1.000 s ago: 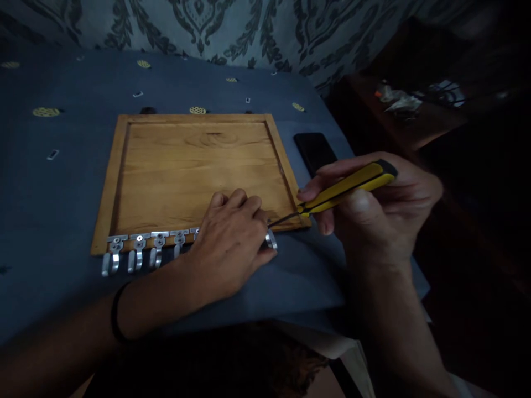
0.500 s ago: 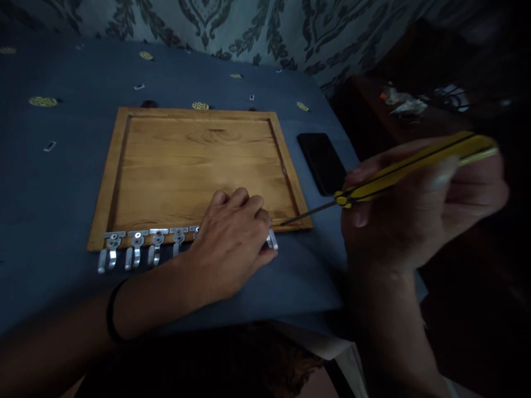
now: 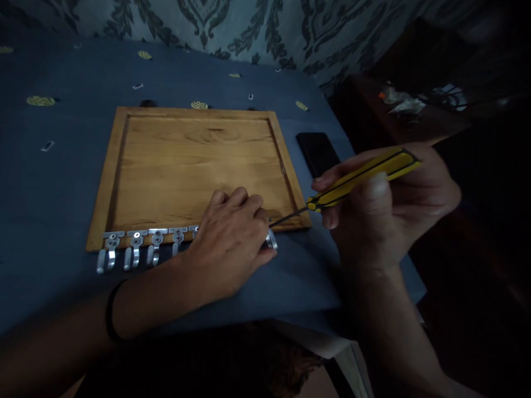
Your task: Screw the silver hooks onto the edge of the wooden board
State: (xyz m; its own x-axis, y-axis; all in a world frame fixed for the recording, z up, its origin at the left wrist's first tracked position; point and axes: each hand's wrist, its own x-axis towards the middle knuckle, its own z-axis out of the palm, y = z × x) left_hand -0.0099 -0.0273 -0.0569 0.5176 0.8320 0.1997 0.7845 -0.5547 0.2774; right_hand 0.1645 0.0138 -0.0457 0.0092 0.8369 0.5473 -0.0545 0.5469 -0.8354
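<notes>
A framed wooden board point(image 3: 199, 160) lies flat, with a row of metal hooks point(image 3: 134, 251) along its near edge. My left hand point(image 3: 232, 243) is closed over the right part of that edge, its fingers curled and its thumb beside a metal hook point(image 3: 271, 240) that pokes out past the hand. Most of that hook and part of the row are hidden under the hand. In my right hand point(image 3: 385, 210) is a yellow-handled screwdriver point(image 3: 360, 179), tilted, its shaft pointing down and left. The tip reaches my left fingers; whether it touches a screw is hidden.
A black phone point(image 3: 318, 152) lies right of the board on the blue patterned tablecloth point(image 3: 62, 188). Behind stands a patterned wall point(image 3: 249, 27). On a dark surface at the right are a crumpled plastic bag point(image 3: 404, 102) and other small items.
My right hand has moved left and brought the screwdriver tip from the board's corner area to my left fingers. My left hand and the board have stayed in place.
</notes>
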